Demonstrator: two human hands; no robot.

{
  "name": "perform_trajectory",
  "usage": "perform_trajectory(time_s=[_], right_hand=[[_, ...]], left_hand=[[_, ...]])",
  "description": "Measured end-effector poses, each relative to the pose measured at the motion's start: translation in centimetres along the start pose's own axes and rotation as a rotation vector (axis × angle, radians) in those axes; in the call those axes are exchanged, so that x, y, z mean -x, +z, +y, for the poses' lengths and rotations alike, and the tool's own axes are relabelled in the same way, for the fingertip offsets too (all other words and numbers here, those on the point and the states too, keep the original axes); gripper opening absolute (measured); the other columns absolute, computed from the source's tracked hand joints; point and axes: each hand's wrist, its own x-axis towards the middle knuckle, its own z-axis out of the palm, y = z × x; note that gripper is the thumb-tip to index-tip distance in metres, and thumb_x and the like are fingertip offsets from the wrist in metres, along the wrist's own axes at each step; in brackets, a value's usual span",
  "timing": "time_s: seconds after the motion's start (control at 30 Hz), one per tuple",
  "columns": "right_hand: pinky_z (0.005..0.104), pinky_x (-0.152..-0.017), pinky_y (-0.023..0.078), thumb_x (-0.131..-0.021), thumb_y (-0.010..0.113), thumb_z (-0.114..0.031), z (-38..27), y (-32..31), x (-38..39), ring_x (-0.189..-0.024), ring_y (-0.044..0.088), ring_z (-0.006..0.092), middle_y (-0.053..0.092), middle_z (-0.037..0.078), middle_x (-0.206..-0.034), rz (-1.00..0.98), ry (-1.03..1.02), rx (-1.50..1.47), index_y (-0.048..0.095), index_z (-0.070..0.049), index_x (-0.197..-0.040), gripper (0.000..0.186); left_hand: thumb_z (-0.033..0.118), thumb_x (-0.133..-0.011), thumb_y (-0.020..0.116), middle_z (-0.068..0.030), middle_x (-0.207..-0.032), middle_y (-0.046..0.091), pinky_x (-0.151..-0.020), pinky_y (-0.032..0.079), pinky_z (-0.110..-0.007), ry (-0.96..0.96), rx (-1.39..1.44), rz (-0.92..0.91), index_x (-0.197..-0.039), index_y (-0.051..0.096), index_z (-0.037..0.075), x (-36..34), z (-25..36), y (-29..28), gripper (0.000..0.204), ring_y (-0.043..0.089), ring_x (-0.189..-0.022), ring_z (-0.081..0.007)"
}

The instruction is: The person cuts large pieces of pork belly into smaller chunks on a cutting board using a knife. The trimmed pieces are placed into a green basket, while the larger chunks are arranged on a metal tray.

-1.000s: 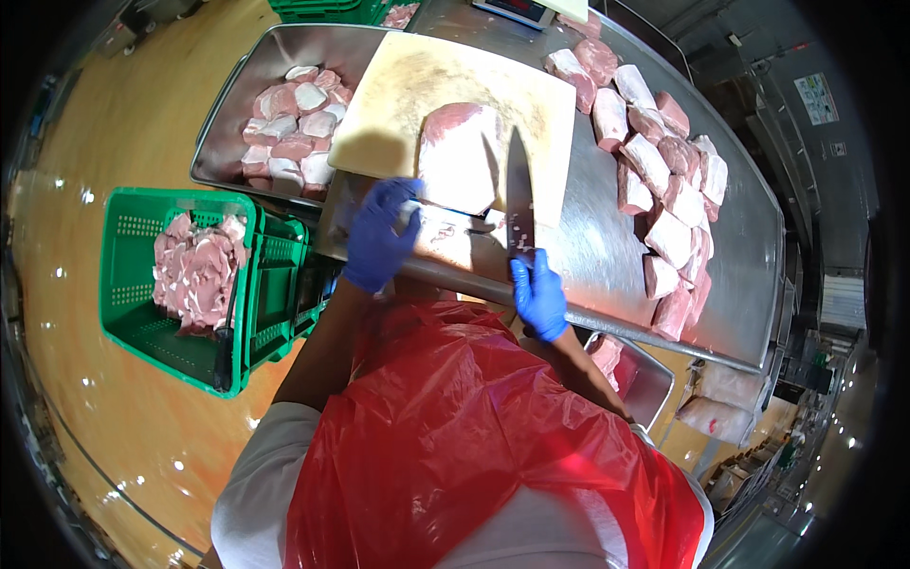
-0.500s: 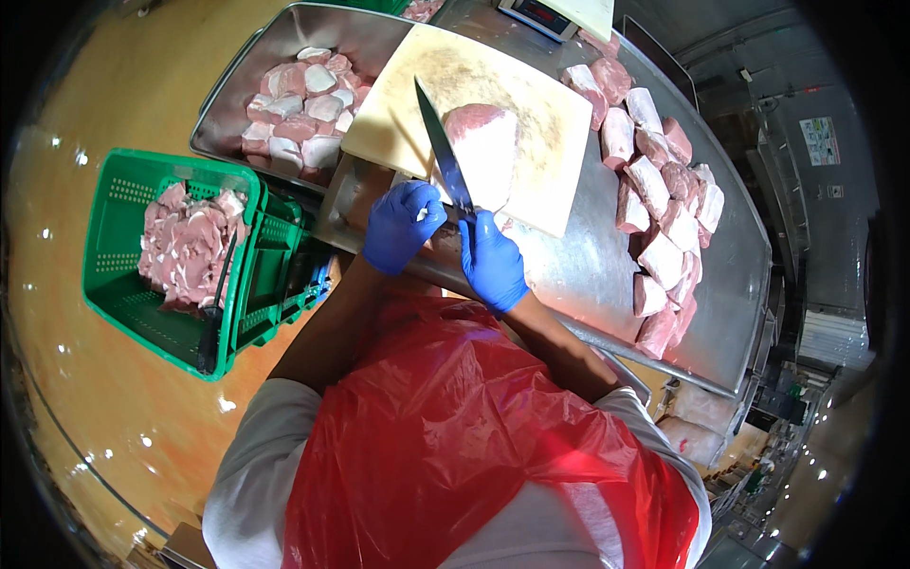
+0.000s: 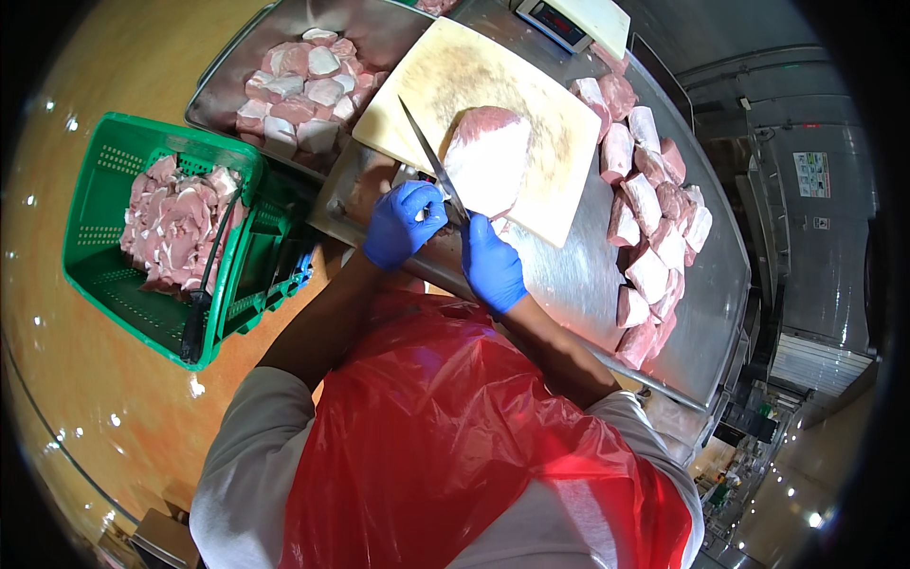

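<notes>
My right hand [image 3: 494,265], in a blue glove, grips a long-bladed knife [image 3: 431,156] by its handle. The blade points away and to the left, its face turned nearly edge-on. My left hand [image 3: 406,226], also gloved in blue, is closed just left of the knife's base; a small pale bit shows at its fingers, too little to name. Beyond both hands, a large piece of raw meat [image 3: 488,161] with a white fat side lies on a cream cutting board [image 3: 559,142]. Neither hand appears to touch the meat. The blade passes along its left side.
Cut meat chunks [image 3: 301,93] fill part of a steel tub [image 3: 213,104] at the far left. A green basket [image 3: 114,318] holds meat slices, with a black-handled tool [image 3: 195,322] at its side. More meat pieces [image 3: 652,218] are heaped on the steel table [image 3: 706,303]. A scale [image 3: 555,24] stands behind.
The knife blade has turned to show less of its flat side, and its tip has swung left. The whole view has shifted slightly. Both hands stay close together.
</notes>
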Motion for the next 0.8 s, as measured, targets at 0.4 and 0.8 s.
perform_trajectory(time_s=[0.4, 0.8], right_hand=[[0.0506, -0.057, 0.053, -0.096, 0.050, -0.014, 15.0, -2.4, 12.7, -0.067, 0.065, 0.0401, 0.061, 0.018, -0.090, -0.246, -0.083, 0.311, 0.049, -0.007, -0.109, 0.015], [0.0554, -0.061, 0.052, -0.096, 0.052, -0.013, -0.5, 0.3, -0.1, -0.071, 0.063, 0.0467, 0.062, 0.024, -0.091, 0.097, -0.046, -0.010, 0.046, -0.007, -0.109, 0.015]], left_hand=[[0.001, -0.080, 0.073, -0.0057, -0.099, 0.067, -0.066, 0.056, -0.035, -0.365, 0.441, 0.231, -0.105, 0.063, 0.006, 3.3, -1.6, 0.5, 0.027, 0.068, -0.085, -0.0210], [0.000, -0.085, 0.068, -0.0018, -0.068, 0.064, -0.058, 0.047, -0.023, -0.753, 0.405, 0.187, -0.082, 0.067, 0.000, 0.9, 1.7, 1.8, 0.002, 0.059, -0.065, -0.0053]])
